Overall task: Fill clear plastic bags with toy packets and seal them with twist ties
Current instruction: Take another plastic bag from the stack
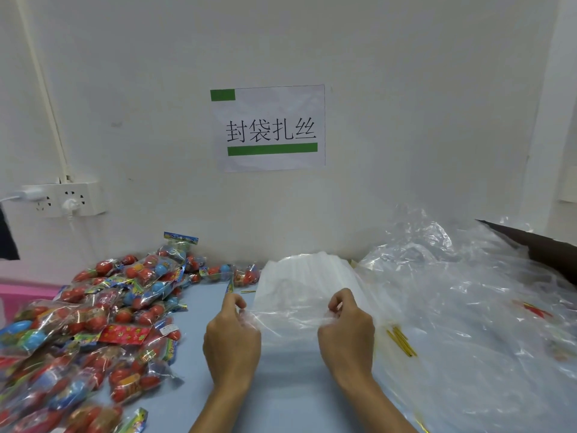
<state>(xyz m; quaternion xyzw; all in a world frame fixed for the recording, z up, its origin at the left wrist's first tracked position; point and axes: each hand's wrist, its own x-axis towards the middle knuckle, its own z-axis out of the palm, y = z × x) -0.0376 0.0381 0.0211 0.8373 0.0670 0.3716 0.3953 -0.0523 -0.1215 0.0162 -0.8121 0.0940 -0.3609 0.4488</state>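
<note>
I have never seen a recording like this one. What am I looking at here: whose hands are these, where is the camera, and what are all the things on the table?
There is no machine here. A person wears a wide-angle camera on the head, so the single picture looks forward and down at that person's own two bare hands.

The left hand and the right hand each pinch the near edge of a clear plastic bag, which lies on top of a stack of flat bags in front of the wall. It looks as if the bag is being opened or lifted off the stack.

On the blue table, at the left, lies a heap of toy packets with red and blue balls inside. At the right lie a few gold twist ties and a pile of loose crumpled plastic. A paper sign hangs on the wall.
</note>
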